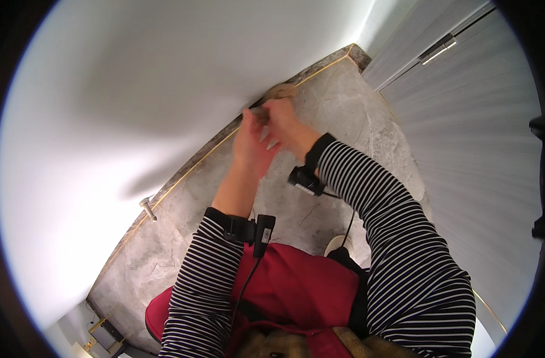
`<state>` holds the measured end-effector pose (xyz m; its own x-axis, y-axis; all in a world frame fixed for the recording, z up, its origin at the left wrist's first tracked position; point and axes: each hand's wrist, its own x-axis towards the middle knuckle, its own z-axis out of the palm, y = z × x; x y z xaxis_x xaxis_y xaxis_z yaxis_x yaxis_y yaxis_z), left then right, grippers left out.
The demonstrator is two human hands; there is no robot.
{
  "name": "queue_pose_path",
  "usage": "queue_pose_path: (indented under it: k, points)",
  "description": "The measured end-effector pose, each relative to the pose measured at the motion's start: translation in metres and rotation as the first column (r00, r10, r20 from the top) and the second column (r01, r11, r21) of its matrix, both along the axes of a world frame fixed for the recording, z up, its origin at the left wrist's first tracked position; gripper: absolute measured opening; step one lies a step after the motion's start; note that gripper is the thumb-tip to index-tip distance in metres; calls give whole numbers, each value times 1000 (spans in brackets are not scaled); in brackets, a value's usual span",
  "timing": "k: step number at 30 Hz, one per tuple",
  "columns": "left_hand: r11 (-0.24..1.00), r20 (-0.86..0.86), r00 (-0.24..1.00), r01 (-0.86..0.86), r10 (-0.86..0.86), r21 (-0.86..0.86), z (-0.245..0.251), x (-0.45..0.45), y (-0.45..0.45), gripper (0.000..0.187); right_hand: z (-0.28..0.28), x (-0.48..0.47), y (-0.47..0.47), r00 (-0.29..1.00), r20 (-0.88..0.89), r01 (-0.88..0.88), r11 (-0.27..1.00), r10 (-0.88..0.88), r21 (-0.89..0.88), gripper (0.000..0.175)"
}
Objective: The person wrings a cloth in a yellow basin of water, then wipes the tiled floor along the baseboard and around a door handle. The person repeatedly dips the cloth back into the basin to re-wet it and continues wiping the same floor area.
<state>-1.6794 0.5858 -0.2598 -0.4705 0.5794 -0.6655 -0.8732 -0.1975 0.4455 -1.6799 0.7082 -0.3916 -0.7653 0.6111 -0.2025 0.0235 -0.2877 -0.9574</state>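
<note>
Both hands meet low in front of the white wall, blurred by motion. My right hand [285,125] has its fingers curled at a small dark grey-brown object [260,115], too blurred to identify. Just beyond the fingers, a tan-brown item [281,91] shows against the foot of the wall; whether it is joined to the grey-brown object is unclear. My left hand [253,150] is beside the right one, its thumb side near the same object and some fingers spread. Whether the left hand grips anything cannot be told.
A brown stone skirting with a gold line [200,157] runs along the white wall [165,67]. A metal door stop [148,209] projects near it. The grey door [469,125] with its hinge [439,50] stands right. Wrist devices [262,235] trail cables above the marbled floor [344,103].
</note>
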Motion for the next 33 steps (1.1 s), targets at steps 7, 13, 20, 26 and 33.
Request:
queue_pose_path:
  k: [7,13,20,26,33]
  points:
    - [960,-29,999,-16,25,281,-23,-12,32,47,69,-1,30,945,58,309,817,-323,-487,26]
    - [953,-54,994,105,-93,286,-41,-25,103,36,66,5,96,901,81,386,703,-425,-597,25]
    - [992,116,991,-80,69,97,-71,-16,70,32,34,7,53,937,339,22,955,84,-297,25]
    - [922,259,886,-355,384,-154,-84,-14,-51,33,6,-12,-106,937,271,-57,861,221,-506,34]
    - [960,245,945,-252,218,119,-83,-36,0,35,34,-2,-32,986,157,126,892,-63,-434,28]
